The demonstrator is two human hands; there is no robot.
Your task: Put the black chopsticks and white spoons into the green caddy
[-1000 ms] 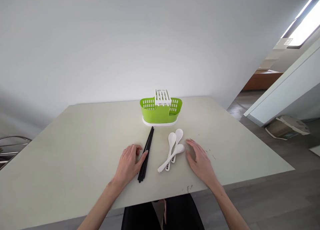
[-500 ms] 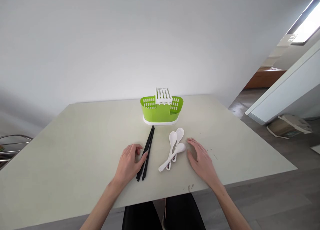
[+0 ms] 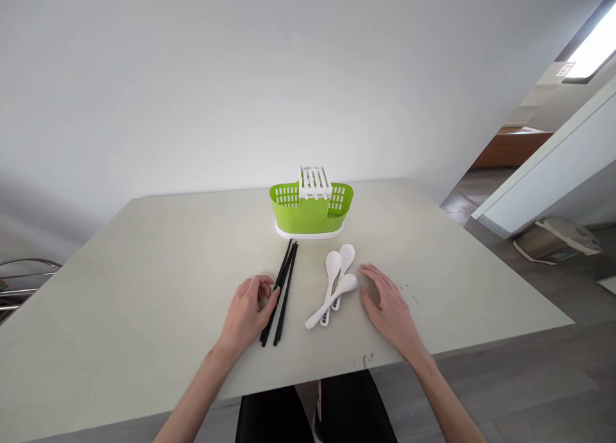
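My left hand [image 3: 248, 311] rests at the left side of several black chopsticks [image 3: 284, 302]. Its thumb and index finger are pinched on a chopstick at the left of the bunch; how many it grips is hard to see. All the chopsticks lie lengthwise on the table, slightly fanned. Three white spoons [image 3: 333, 266] lie crossed in the middle, one on top of the other two. Just right of them, my right hand [image 3: 391, 314] rests on the tabletop with its fingers extended, holding nothing.
A green caddy [image 3: 310, 219] with a white base and a white slatted top [image 3: 315, 181] stands beyond the chopsticks, near the wall. The pale table [image 3: 168, 289] has its front edge by my legs. A lidded bin [image 3: 553, 244] is on the floor at right.
My left thumb and fingers have drawn together, shifting slightly left. The left chopsticks have moved a little left, widening the gap to the right one. My right hand has hardly moved.
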